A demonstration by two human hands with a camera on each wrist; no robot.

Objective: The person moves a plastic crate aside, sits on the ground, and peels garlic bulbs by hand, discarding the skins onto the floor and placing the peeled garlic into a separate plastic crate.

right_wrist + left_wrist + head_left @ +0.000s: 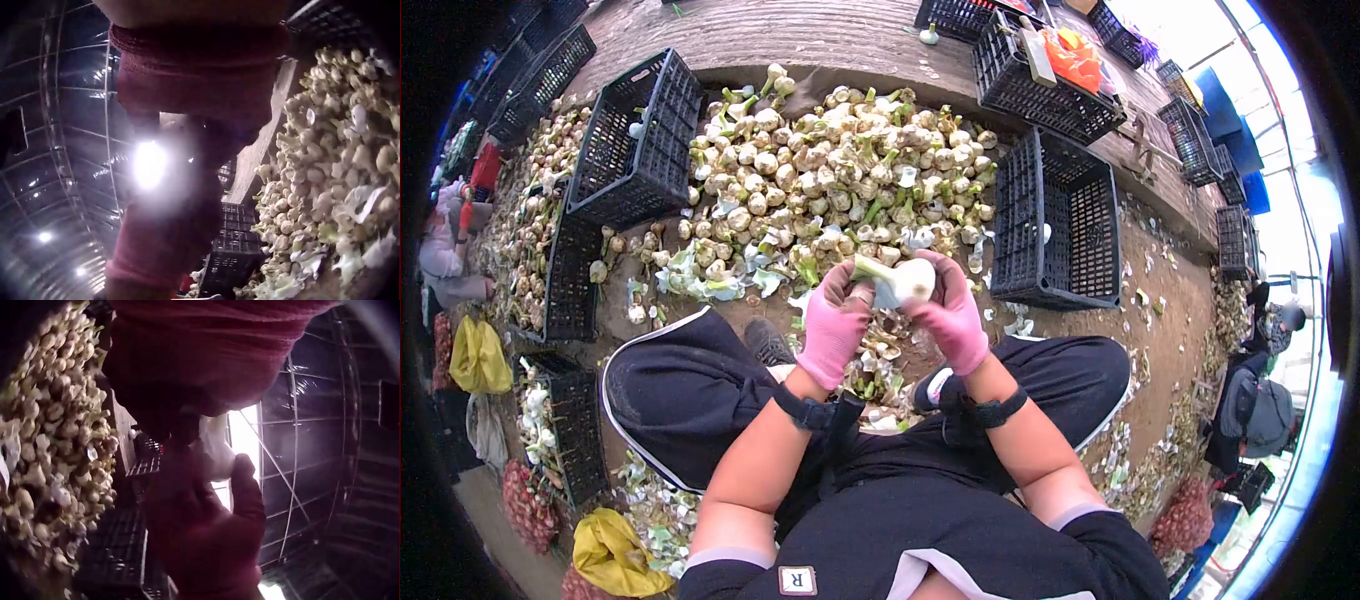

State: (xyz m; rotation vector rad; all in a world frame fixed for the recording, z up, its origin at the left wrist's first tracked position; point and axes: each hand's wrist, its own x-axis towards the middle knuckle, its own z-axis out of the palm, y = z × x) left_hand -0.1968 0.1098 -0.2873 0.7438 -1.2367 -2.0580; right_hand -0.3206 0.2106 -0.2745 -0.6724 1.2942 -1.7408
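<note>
Both gloved hands meet in front of the lap around one garlic bulb (pixel 916 279), pale and smooth, with a thick green-white stem. In the head view the stem points left and the round bulb lies to the right. My left hand (pixel 834 325), in a pink glove with a darker palm, grips the stem end. The right hand (pixel 950 312), gloved alike, holds the bulb between thumb and fingers. A pale flap of skin hangs below the stem between the hands. The left wrist view shows the garlic bulb (pixel 217 453) between two dark gloves; glare hides it in the right wrist view.
Ahead lies a large garlic heap (pixel 840 160) with loose peelings. Black crates stand left (pixel 640 135) and right (pixel 1055 220) of it. A crate with an orange bag (pixel 1072 60) stands behind. Another person (pixel 450 240) sits far left. Yellow bags (pixel 615 555) and net sacks lie lower left.
</note>
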